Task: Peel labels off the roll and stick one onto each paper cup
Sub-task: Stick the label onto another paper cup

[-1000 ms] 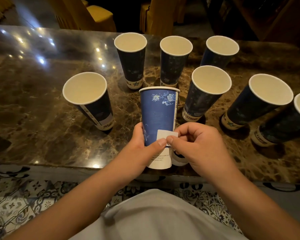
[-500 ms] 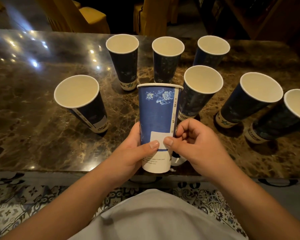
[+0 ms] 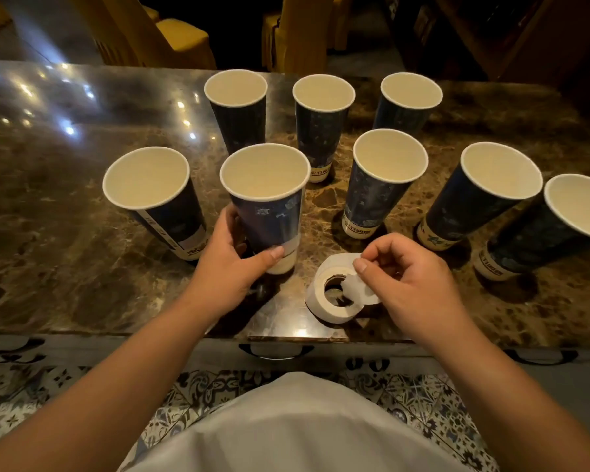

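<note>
My left hand [image 3: 230, 267] grips a tall blue paper cup [image 3: 269, 212] near its base; the cup stands on the marble table [image 3: 65, 267] and carries a white label [image 3: 290, 245] low on its side. To its right lies the white label roll [image 3: 334, 298], flat near the table's front edge. My right hand [image 3: 413, 284] hovers over the roll, thumb and forefinger pinching the loose end of the label strip [image 3: 355, 281]. Left of the held cup stands another blue cup [image 3: 160, 202], which also shows a white label.
Several more blue paper cups stand in two rows behind and to the right, among them one at the centre [image 3: 382, 185] and one at the far right [image 3: 559, 226]. Yellow chairs [image 3: 181, 39] stand beyond the table. Patterned floor tiles lie below the front edge.
The cup went from tilted in both hands to standing on the table, further left. My right hand left the cup's label and moved down-right to the roll, now uncovered.
</note>
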Available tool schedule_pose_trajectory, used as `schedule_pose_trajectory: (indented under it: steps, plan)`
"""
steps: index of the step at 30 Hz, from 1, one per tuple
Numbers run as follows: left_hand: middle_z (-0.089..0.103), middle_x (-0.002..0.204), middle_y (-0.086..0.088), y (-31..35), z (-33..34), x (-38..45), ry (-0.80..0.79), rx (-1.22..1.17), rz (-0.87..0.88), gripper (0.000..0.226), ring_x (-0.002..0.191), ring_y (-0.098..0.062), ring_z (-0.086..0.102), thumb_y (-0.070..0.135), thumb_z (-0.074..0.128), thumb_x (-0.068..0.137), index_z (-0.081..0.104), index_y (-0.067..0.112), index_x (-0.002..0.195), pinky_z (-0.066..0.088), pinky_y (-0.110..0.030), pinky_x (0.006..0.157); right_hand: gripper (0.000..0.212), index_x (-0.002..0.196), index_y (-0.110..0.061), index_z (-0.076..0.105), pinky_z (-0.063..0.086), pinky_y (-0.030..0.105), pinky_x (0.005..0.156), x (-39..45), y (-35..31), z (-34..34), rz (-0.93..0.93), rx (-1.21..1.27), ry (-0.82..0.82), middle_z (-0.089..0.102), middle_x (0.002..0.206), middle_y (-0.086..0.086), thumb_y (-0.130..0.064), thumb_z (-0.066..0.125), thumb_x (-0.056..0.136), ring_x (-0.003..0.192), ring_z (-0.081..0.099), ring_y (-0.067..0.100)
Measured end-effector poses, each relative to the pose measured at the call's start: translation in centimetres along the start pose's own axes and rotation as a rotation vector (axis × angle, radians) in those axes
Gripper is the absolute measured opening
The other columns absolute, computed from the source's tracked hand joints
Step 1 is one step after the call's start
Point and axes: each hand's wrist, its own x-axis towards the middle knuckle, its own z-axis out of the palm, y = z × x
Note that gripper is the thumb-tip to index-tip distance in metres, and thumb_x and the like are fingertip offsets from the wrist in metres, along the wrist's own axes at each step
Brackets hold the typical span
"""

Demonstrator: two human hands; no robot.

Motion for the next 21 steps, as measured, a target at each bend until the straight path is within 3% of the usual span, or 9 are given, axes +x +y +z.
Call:
schedule_pose_trajectory:
  steps: [3,8,15,17,19,21]
  plan:
    - [0.05,0.127,0.02,-0.5,-0.1,0.9,0.017,0.048,0.009,0.076,0.124,-0.005,0.048,0.011,0.077,0.078,0.033,0.04,0.132,0.042,-0.028,0.101,0.004,0.084,-0.03,0.063,0.049,0.029,0.055,0.0,1.2,-0.5,-0.001,-0.046,0.093,0.063,0.074,-0.001,-0.029,0.067,0.085,0.066,0.055,0.014]
    - [0.044,0.135,0.012,-1.2,-0.1,1.4,0.018,0.052,0.006,0.081,0.129,-0.011,0.043,0.005,0.074,0.079,0.028,0.037,0.137,0.038,-0.036,0.11,0.025,0.101,-0.032,0.057,0.037,0.016,0.061,0.1,3.0,-0.5,0.002,-0.181,0.167,0.051,0.095,-0.016,-0.027,0.072,0.081,0.072,0.049,0.0]
    - [0.046,0.143,0.009,-2.4,0.3,1.0,0.06,0.04,-0.03,0.076,0.133,-0.011,0.043,0.007,0.073,0.081,0.032,0.027,0.142,0.037,-0.036,0.111,0.046,0.122,-0.03,0.05,0.041,0.015,0.068,0.2,4.7,-0.2,0.172,-0.165,0.045,0.046,0.117,-0.012,-0.023,0.071,0.082,0.09,0.052,0.0]
    - [0.05,0.136,0.007,-2.8,1.0,-0.6,0.183,0.025,-0.039,0.062,0.128,-0.011,0.048,0.012,0.069,0.086,0.035,0.027,0.135,0.042,-0.03,0.104,0.053,0.13,-0.027,0.047,0.05,0.024,0.08,0.3,5.2,-0.1,0.232,-0.171,0.007,0.046,0.121,-0.013,-0.019,0.069,0.083,0.1,0.054,0.005]
    - [0.053,0.117,0.011,-2.9,1.8,-3.0,0.303,0.008,0.035,0.048,0.111,-0.009,0.054,0.016,0.064,0.088,0.038,0.033,0.124,0.046,-0.023,0.089,0.055,0.132,-0.026,0.047,0.051,0.033,0.091,0.4,5.6,-0.1,0.256,-0.203,0.001,0.049,0.121,-0.013,-0.014,0.067,0.083,0.109,0.054,0.01]
    - [0.052,0.104,0.019,-2.5,2.3,-5.2,0.289,0.036,0.177,0.046,0.094,-0.003,0.055,0.019,0.063,0.082,0.042,0.043,0.115,0.048,-0.019,0.081,0.047,0.127,-0.027,0.053,0.055,0.036,0.084,0.5,5.8,-0.3,0.264,-0.192,0.028,0.058,0.116,-0.011,-0.012,0.065,0.084,0.1,0.061,0.011]
